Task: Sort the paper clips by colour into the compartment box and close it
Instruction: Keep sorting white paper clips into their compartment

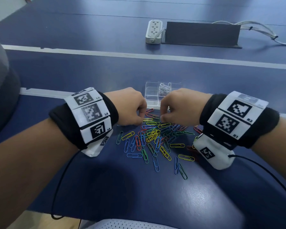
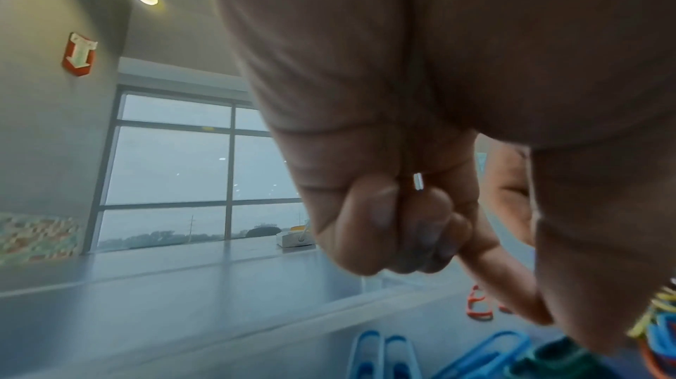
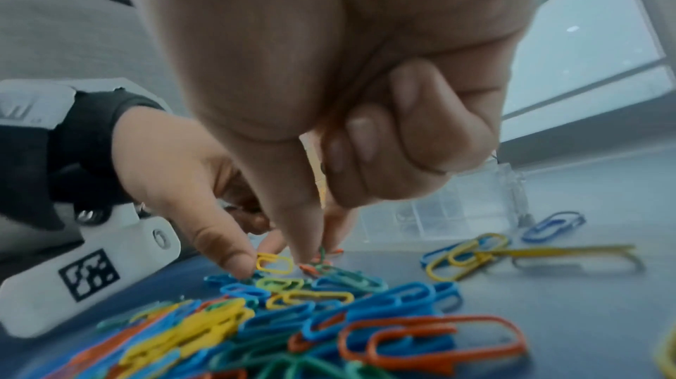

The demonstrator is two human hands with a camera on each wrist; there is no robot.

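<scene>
Both hands, left hand and right hand, fingers curled, pick at the paper clips heaped mid-frame below the compartment box (whether either grips one, I cannot tell); light, springy, tangle-prone wire, best pinched singly by a loop.

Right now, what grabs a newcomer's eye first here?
The heap of coloured paper clips on the blue table, near the front edge. The left hand and right hand both pick at its far side. Just behind them sits the clear compartment box, open, with white clips in one compartment.

Compartment box partly behind hands
</scene>
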